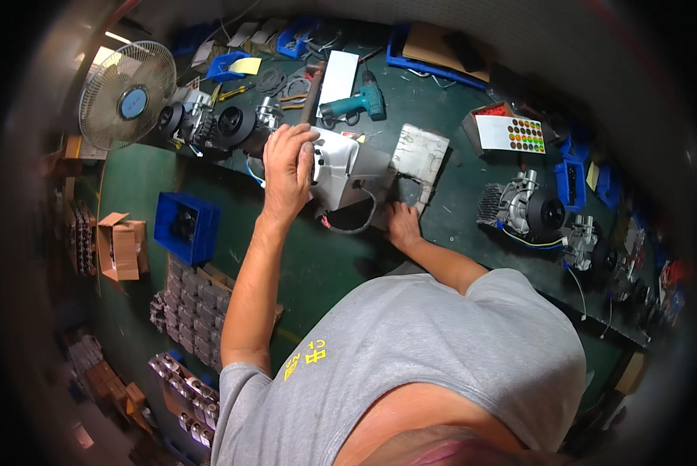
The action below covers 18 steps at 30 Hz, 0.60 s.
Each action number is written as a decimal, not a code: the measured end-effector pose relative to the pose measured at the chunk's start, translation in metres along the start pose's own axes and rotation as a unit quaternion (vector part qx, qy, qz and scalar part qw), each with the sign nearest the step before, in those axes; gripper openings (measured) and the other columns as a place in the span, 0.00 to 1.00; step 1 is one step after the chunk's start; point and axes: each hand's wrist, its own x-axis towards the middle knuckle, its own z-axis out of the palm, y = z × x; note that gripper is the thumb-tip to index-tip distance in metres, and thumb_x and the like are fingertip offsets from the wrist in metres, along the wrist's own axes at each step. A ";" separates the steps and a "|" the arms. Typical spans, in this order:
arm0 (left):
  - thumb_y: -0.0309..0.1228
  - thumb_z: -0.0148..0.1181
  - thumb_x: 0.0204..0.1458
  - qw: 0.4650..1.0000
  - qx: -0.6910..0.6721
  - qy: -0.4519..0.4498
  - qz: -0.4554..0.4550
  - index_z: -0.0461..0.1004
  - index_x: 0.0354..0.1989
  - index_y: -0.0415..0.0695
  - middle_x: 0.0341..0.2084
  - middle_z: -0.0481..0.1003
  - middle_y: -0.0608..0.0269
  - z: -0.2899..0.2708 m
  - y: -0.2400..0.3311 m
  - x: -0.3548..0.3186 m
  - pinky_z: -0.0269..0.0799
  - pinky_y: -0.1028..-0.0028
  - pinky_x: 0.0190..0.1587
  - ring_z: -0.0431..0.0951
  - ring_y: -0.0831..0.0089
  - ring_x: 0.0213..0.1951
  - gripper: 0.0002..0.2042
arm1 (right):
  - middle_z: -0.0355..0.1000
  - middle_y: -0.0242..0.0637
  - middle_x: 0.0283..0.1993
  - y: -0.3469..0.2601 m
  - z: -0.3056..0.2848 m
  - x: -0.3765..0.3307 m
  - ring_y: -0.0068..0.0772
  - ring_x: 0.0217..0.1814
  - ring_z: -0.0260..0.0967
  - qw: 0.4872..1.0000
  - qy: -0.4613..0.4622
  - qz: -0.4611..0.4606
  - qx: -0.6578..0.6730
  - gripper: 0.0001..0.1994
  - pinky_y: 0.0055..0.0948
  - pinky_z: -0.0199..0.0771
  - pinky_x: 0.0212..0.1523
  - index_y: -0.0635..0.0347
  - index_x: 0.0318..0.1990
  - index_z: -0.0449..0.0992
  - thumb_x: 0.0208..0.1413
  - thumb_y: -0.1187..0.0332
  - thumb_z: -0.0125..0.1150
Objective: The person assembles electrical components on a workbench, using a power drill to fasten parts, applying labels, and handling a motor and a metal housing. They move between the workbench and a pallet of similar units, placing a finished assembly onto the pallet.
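Note:
My left hand [290, 169] is closed over the near-left end of a white boxy housing [347, 167] on the green bench. Part of a black fitting shows beside its fingers. From the housing's lower side hangs a dark cable [356, 230] with a reddish end. To the right, my right hand [403, 224] reaches down at the near edge of a stained whitish block [422, 151], close to a dark gap in it. Its fingertips are partly hidden, so I cannot tell whether they grip anything.
A teal cordless drill [358, 102] lies beyond the housing, beside a white sheet [338, 84]. Motor-like metal units [523, 203] with black round fans stand to the right, with similar ones at left. A fan [130, 97], a blue crate [185, 227] and stacked castings [197, 311] are leftward.

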 end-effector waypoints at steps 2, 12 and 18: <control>0.28 0.52 0.62 1.000 -0.008 -0.006 0.012 0.78 0.45 0.41 0.47 0.77 0.54 0.005 0.001 0.007 0.59 0.57 0.63 0.72 0.51 0.54 0.09 | 0.65 0.46 0.50 0.003 0.014 0.001 0.50 0.55 0.62 1.000 0.006 0.009 -0.004 0.35 0.46 0.64 0.51 0.59 0.55 0.69 0.34 0.63 0.75; 0.30 0.54 0.61 1.000 -0.013 -0.013 0.021 0.79 0.39 0.44 0.39 0.77 0.58 0.025 -0.003 0.031 0.62 0.58 0.56 0.73 0.55 0.49 0.08 | 0.64 0.46 0.49 0.042 -0.074 0.003 0.53 0.54 0.62 0.998 0.046 -0.016 0.051 0.34 0.47 0.65 0.53 0.60 0.54 0.69 0.32 0.69 0.72; 0.32 0.54 0.60 0.999 0.026 -0.026 -0.023 0.80 0.38 0.44 0.37 0.77 0.57 0.040 0.009 0.048 0.61 0.58 0.58 0.73 0.56 0.48 0.08 | 0.65 0.45 0.53 0.083 -0.079 0.018 0.49 0.58 0.61 0.991 0.126 0.045 0.001 0.31 0.45 0.63 0.57 0.58 0.57 0.70 0.39 0.73 0.69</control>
